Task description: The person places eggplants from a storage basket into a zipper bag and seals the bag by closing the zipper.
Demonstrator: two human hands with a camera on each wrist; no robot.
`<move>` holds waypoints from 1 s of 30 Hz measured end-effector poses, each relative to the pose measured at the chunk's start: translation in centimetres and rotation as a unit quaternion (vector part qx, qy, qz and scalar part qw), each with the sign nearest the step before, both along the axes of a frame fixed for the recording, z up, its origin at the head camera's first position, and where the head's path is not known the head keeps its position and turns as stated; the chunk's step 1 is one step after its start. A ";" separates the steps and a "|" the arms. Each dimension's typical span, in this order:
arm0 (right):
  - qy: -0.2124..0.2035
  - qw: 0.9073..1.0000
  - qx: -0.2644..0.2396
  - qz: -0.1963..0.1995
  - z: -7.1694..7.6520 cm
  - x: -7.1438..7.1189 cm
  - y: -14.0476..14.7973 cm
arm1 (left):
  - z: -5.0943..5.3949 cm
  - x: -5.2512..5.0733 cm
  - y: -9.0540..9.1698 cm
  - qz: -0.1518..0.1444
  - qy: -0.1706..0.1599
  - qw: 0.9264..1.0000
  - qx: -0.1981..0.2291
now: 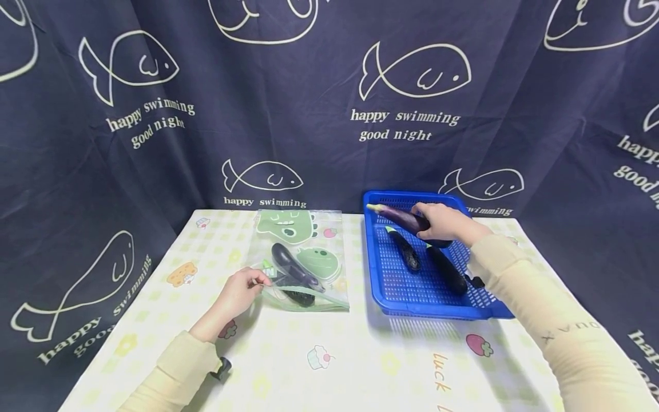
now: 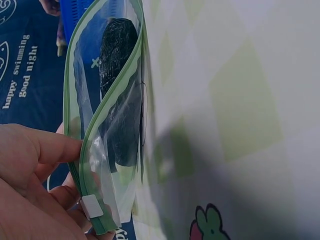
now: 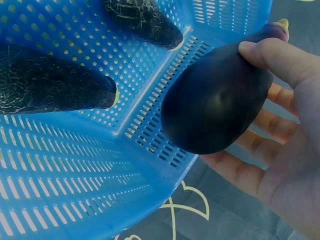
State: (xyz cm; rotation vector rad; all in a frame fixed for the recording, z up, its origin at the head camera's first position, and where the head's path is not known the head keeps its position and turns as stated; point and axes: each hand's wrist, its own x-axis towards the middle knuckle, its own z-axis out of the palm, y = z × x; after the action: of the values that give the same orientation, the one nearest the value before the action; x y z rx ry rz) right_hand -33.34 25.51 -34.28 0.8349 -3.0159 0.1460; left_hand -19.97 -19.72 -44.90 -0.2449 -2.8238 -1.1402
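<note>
The left hand (image 1: 242,293) pinches the rim of a zip bag (image 1: 288,226) lying on the table (image 1: 365,355) — two dark vegetables (image 1: 296,266) show in it. The right hand's (image 1: 441,222) fingers grasp a purple eggplant (image 1: 404,218) over the blue basket (image 1: 372,257) — two dark-skinned vegetables (image 1: 447,271) lie inside.

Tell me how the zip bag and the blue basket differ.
The zip bag is clear with green prints, while the blue basket is plain and perforated. The bag looks limp, whereas the basket has standing walls. The left hand grips the bag's green-edged mouth; no hand grips the basket. Both hold dark, elongated vegetables and sit on the patterned tablecloth.
</note>
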 end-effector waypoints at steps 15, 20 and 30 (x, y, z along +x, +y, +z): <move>-0.006 1.000 -0.010 0.009 0.5 1.1 -2.0 | -0.3 -0.1 -0.1 0.007 0.002 1.000 0.001; -0.002 1.000 -0.014 0.013 0.7 1.5 -2.3 | -0.3 -0.1 0.1 0.008 0.006 1.000 0.004; -0.011 1.000 -0.023 0.003 1.3 2.7 -3.1 | -0.5 -0.2 0.0 0.006 0.008 1.000 0.006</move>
State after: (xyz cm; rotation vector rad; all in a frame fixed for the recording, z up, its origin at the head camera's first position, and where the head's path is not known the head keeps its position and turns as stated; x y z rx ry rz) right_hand -30.69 22.38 -32.98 0.8450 -3.0185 0.2267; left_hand -20.12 -19.67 -45.36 -0.2336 -2.7993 -1.1475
